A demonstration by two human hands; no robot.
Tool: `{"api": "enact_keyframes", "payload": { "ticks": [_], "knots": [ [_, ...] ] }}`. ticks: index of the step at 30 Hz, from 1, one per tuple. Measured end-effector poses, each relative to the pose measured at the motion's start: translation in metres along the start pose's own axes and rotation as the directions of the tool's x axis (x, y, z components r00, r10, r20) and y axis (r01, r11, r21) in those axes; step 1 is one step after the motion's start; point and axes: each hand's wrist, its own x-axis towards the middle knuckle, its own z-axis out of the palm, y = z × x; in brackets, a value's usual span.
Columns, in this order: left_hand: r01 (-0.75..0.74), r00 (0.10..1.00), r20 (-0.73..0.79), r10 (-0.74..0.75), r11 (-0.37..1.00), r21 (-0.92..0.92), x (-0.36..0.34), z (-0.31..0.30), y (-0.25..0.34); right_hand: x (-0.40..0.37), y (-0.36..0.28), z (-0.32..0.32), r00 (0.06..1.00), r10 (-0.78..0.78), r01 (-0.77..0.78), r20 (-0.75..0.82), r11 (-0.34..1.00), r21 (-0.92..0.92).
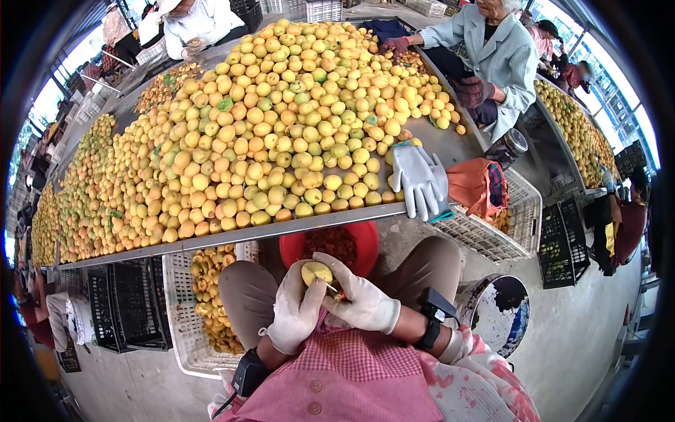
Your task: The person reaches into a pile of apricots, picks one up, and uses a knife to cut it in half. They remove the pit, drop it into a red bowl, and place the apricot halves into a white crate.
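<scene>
In its white glove, my left hand (294,309) is closed around a yellow apricot (316,272), held up near my lap. My right hand (363,304), also gloved in white, grips a small knife (330,287) whose thin, pale blade points at the fruit; its handle is mostly hidden by my fingers. Both hands nearly touch. Just beyond them, a red basin (365,246) between my knees holds dark reddish-brown pieces. To the left, a white crate (176,316) contains many split orange apricot pieces.
A metal table (281,228) bears a large heap of apricots (281,126). Grey gloves (420,179) lie on its near edge. Right of me are a white crate (506,239) with an orange bag (477,186) and a stained bucket (496,313). Co-workers sit across the table.
</scene>
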Motion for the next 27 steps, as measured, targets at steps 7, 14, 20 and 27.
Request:
{"api": "enact_keyframes", "payload": {
  "ticks": [7,14,20,27],
  "knots": [
    [-0.162,0.986,0.052,0.157,0.979,0.126,-0.006,-0.002,0.000,-0.003,0.003,-0.001,0.989,-0.136,0.135,0.054,0.991,0.025],
    [-0.052,0.996,0.078,0.052,0.999,0.003,-0.005,-0.002,0.001,-0.003,0.007,0.001,0.998,-0.062,0.063,0.016,0.996,-0.056],
    [0.007,0.992,0.128,-0.007,1.000,0.004,-0.003,-0.005,-0.001,0.000,0.001,-0.001,0.978,-0.207,0.205,-0.023,0.977,-0.066],
    [-0.151,0.986,0.097,0.134,0.971,0.188,-0.011,0.000,-0.012,0.005,0.006,-0.009,0.969,-0.199,0.192,0.147,0.979,0.061]
  ]
}}
